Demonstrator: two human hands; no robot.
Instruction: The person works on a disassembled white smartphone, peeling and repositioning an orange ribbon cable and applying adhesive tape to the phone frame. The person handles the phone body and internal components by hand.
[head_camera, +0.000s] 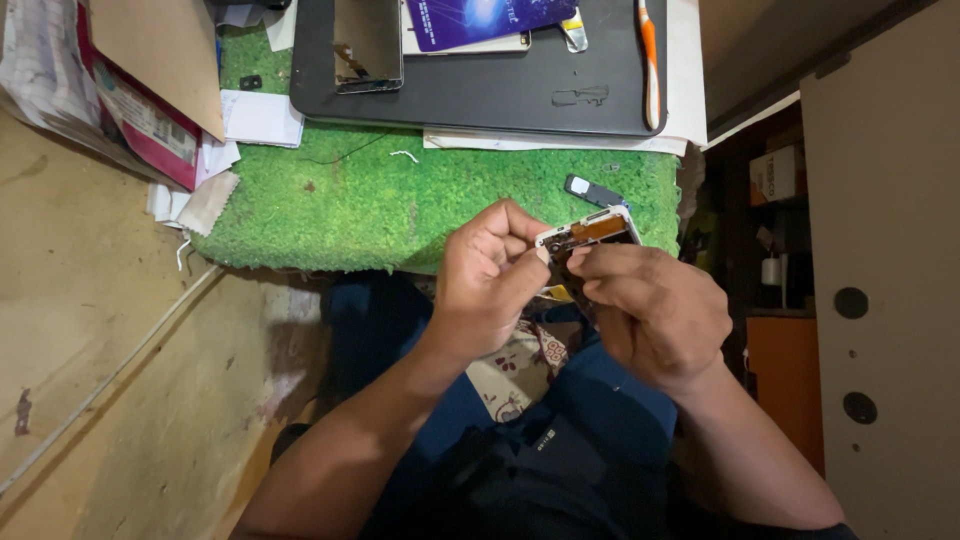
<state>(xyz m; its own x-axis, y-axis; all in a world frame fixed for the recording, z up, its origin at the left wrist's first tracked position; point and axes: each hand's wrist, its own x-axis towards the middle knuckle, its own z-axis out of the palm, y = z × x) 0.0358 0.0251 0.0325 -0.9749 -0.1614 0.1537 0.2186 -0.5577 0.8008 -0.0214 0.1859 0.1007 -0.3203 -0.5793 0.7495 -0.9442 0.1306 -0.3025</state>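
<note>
Opened white phone frame (590, 232) held in both our hands.
Our left hand (490, 285) pinches its rounded corner; our right hand (655, 310) curls fingers over its coppery insides, above the shaggy green mat (400, 200).

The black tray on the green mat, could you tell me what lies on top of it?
On the black tray lie a phone frame, a purple card and an orange-handled tool. The card covers whatever lies beneath it.

Your phone (590, 232): glossy white plastic rim, coppery inner parts. Mat (400, 200): rough green turf. Tray (500, 95): smooth matt black. Your bench (80, 300): worn, scuffed wood. Toothbrush (650, 60): orange-and-white plastic.
</note>
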